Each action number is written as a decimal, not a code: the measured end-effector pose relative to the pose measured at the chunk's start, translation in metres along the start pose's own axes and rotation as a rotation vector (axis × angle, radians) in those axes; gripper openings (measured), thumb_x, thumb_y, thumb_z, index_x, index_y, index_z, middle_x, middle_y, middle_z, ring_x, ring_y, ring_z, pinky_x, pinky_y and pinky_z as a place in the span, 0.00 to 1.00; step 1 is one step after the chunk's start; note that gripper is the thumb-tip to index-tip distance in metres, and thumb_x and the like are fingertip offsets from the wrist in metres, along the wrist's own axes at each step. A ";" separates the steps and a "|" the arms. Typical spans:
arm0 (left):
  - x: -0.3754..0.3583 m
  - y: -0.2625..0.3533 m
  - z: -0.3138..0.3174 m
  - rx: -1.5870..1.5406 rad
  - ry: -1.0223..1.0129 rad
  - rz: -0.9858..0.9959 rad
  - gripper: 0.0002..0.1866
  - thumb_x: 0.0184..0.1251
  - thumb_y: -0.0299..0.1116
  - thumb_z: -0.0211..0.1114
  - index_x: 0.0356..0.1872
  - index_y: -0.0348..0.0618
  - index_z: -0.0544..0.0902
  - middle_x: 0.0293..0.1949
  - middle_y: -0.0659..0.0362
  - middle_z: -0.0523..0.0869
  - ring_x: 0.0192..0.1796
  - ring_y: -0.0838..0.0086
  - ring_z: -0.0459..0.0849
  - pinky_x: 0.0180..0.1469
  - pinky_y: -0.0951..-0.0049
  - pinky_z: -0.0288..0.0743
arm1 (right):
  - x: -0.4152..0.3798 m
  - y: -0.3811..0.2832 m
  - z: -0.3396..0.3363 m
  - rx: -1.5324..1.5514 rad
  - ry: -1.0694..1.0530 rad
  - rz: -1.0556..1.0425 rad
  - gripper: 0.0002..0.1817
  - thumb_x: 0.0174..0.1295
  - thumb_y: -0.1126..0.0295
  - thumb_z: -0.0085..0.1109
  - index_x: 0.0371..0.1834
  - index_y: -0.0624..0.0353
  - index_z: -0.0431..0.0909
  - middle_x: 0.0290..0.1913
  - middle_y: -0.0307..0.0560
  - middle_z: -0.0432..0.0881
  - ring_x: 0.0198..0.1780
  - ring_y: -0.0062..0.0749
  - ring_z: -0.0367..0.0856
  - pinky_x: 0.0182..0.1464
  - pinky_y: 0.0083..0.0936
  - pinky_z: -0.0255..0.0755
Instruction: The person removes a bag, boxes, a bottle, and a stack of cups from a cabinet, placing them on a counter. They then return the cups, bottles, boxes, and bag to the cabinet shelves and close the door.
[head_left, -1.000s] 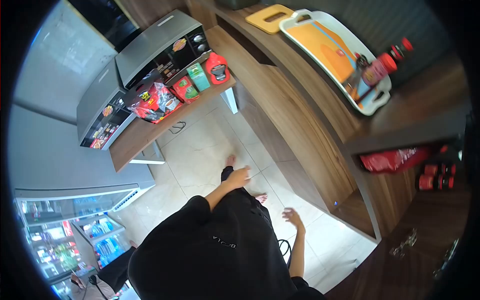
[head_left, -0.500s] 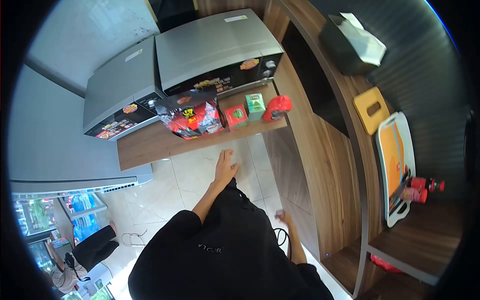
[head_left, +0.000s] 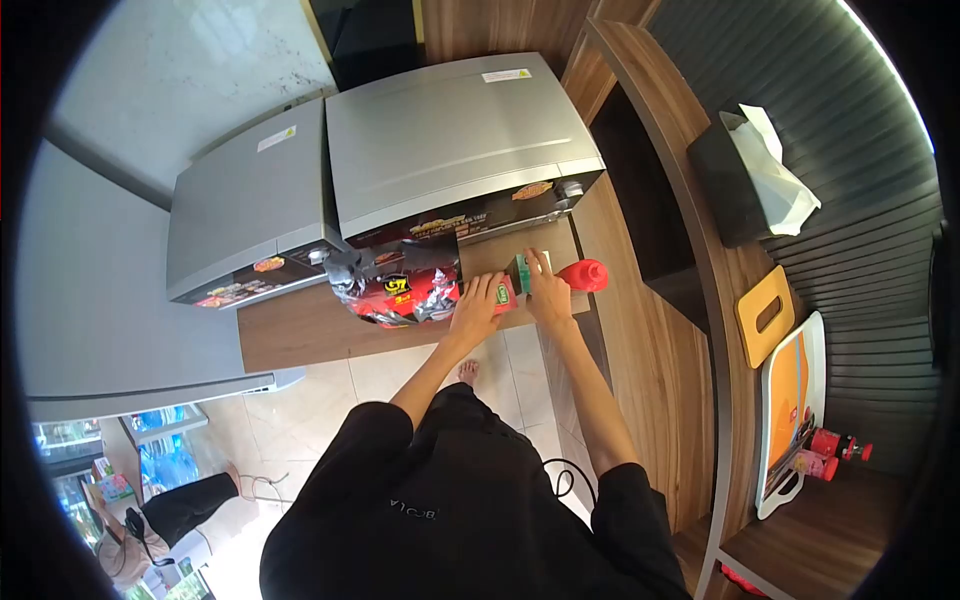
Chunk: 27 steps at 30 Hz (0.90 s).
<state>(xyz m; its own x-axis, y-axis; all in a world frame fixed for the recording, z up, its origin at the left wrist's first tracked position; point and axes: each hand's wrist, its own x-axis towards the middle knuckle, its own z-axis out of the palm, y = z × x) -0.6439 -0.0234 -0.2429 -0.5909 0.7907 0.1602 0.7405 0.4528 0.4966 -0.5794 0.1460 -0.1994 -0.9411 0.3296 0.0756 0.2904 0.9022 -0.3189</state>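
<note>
My left hand [head_left: 478, 308] lies over a small red box [head_left: 503, 294], its fingers bent around the top and left side. Beside it, my right hand [head_left: 547, 292] grips a small green box [head_left: 521, 275], covering much of its front. Just right of that hand stands a red plastic bottle [head_left: 583, 275]. Left of my left hand leans a red and black G7 3in1 coffee bag [head_left: 398, 292], close to touching it. All of these sit on a narrow wooden counter [head_left: 290, 335].
Two silver ovens [head_left: 455, 125] [head_left: 250, 195] stand behind the items. On the right, a wooden shelf holds a tissue box [head_left: 730, 185], a yellow cutting board [head_left: 764, 315], a white-rimmed board [head_left: 790, 410] and red-capped bottles [head_left: 825, 455]. A person [head_left: 125, 550] is at lower left.
Both my hands have come up from below the counter. The left has reached the red box and the right the green box. My view has shifted, so the counter appears lower.
</note>
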 end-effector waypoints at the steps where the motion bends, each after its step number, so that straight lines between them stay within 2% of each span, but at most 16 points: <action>1: -0.003 0.000 0.001 -0.002 0.001 -0.004 0.46 0.46 0.31 0.76 0.70 0.38 0.64 0.60 0.48 0.72 0.64 0.53 0.70 0.71 0.54 0.63 | 0.002 0.000 0.001 -0.073 -0.029 0.007 0.43 0.46 0.81 0.68 0.70 0.53 0.63 0.68 0.45 0.69 0.37 0.51 0.87 0.36 0.42 0.83; 3: -0.010 0.001 0.001 -0.005 -0.004 0.001 0.46 0.46 0.31 0.76 0.70 0.38 0.64 0.59 0.49 0.72 0.63 0.52 0.71 0.70 0.53 0.63 | -0.006 -0.002 0.003 -0.083 -0.075 0.008 0.40 0.44 0.81 0.67 0.65 0.51 0.67 0.63 0.44 0.71 0.37 0.50 0.87 0.35 0.42 0.82; 5: -0.019 0.008 -0.001 0.001 0.018 0.037 0.44 0.44 0.33 0.78 0.67 0.40 0.68 0.57 0.50 0.73 0.61 0.53 0.72 0.65 0.54 0.66 | -0.030 -0.003 -0.009 -0.091 -0.097 -0.018 0.38 0.43 0.80 0.67 0.63 0.49 0.69 0.60 0.44 0.73 0.37 0.51 0.86 0.35 0.44 0.81; 7: -0.029 0.021 -0.004 -0.021 0.013 0.054 0.41 0.44 0.34 0.78 0.64 0.41 0.71 0.54 0.50 0.74 0.60 0.54 0.73 0.61 0.55 0.68 | -0.070 0.000 -0.027 -0.040 -0.032 0.000 0.34 0.44 0.78 0.67 0.59 0.47 0.71 0.59 0.43 0.74 0.37 0.50 0.86 0.35 0.44 0.80; 8: -0.034 0.022 -0.001 -0.024 -0.037 0.085 0.40 0.42 0.35 0.79 0.61 0.42 0.73 0.52 0.51 0.75 0.58 0.54 0.73 0.59 0.55 0.68 | -0.093 0.008 -0.027 0.038 0.089 -0.007 0.35 0.43 0.76 0.68 0.60 0.45 0.72 0.58 0.42 0.74 0.37 0.48 0.86 0.36 0.43 0.80; 9: -0.041 0.021 0.002 -0.021 -0.091 0.117 0.38 0.40 0.37 0.80 0.58 0.43 0.75 0.50 0.51 0.76 0.56 0.54 0.74 0.56 0.55 0.68 | -0.116 0.012 -0.038 0.074 0.065 0.011 0.35 0.43 0.75 0.68 0.60 0.45 0.72 0.59 0.42 0.74 0.39 0.47 0.86 0.36 0.43 0.80; 12: -0.055 0.050 -0.008 -0.144 -0.249 0.368 0.36 0.36 0.38 0.82 0.53 0.45 0.78 0.45 0.53 0.77 0.50 0.54 0.77 0.53 0.55 0.70 | -0.195 0.016 -0.086 0.193 0.015 0.094 0.37 0.44 0.73 0.70 0.63 0.42 0.71 0.60 0.39 0.73 0.42 0.46 0.86 0.37 0.41 0.80; 15: -0.069 0.109 -0.007 -0.305 -0.426 0.612 0.33 0.38 0.38 0.82 0.51 0.45 0.79 0.42 0.53 0.79 0.48 0.54 0.78 0.52 0.56 0.71 | -0.294 0.016 -0.117 0.256 0.044 0.274 0.34 0.47 0.73 0.70 0.61 0.42 0.72 0.59 0.37 0.73 0.44 0.46 0.85 0.38 0.43 0.80; 18: -0.090 0.185 -0.006 -0.343 -0.599 0.689 0.33 0.37 0.35 0.81 0.51 0.45 0.79 0.43 0.53 0.80 0.48 0.54 0.78 0.53 0.56 0.72 | -0.392 0.001 -0.139 0.290 0.175 0.516 0.34 0.45 0.77 0.70 0.60 0.43 0.72 0.59 0.38 0.73 0.44 0.48 0.84 0.39 0.43 0.79; 21: -0.116 0.245 0.026 -0.464 -0.740 0.811 0.34 0.34 0.33 0.82 0.50 0.43 0.79 0.42 0.53 0.80 0.48 0.52 0.78 0.52 0.56 0.72 | -0.471 -0.013 -0.152 0.307 0.304 0.728 0.36 0.43 0.78 0.69 0.60 0.44 0.72 0.59 0.38 0.73 0.44 0.48 0.84 0.41 0.42 0.79; 24: -0.149 0.313 0.047 -0.401 -0.812 1.114 0.34 0.35 0.32 0.80 0.52 0.44 0.79 0.43 0.54 0.80 0.49 0.53 0.78 0.53 0.57 0.72 | -0.553 -0.038 -0.166 0.314 0.411 0.952 0.38 0.42 0.78 0.69 0.62 0.44 0.73 0.60 0.40 0.74 0.46 0.46 0.84 0.47 0.40 0.80; 27: -0.190 0.380 0.058 -0.366 -0.868 1.393 0.35 0.35 0.30 0.78 0.54 0.46 0.80 0.45 0.55 0.81 0.49 0.55 0.79 0.53 0.58 0.72 | -0.630 -0.057 -0.169 0.265 0.525 1.064 0.37 0.40 0.78 0.68 0.61 0.45 0.74 0.60 0.41 0.74 0.47 0.47 0.84 0.47 0.40 0.80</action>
<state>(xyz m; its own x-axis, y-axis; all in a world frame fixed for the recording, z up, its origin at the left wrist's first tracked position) -0.2316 0.0221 -0.1338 0.8366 0.5122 0.1944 0.3287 -0.7532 0.5698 0.0259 -0.0660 -0.0694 -0.0510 0.9986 0.0123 0.7725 0.0473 -0.6333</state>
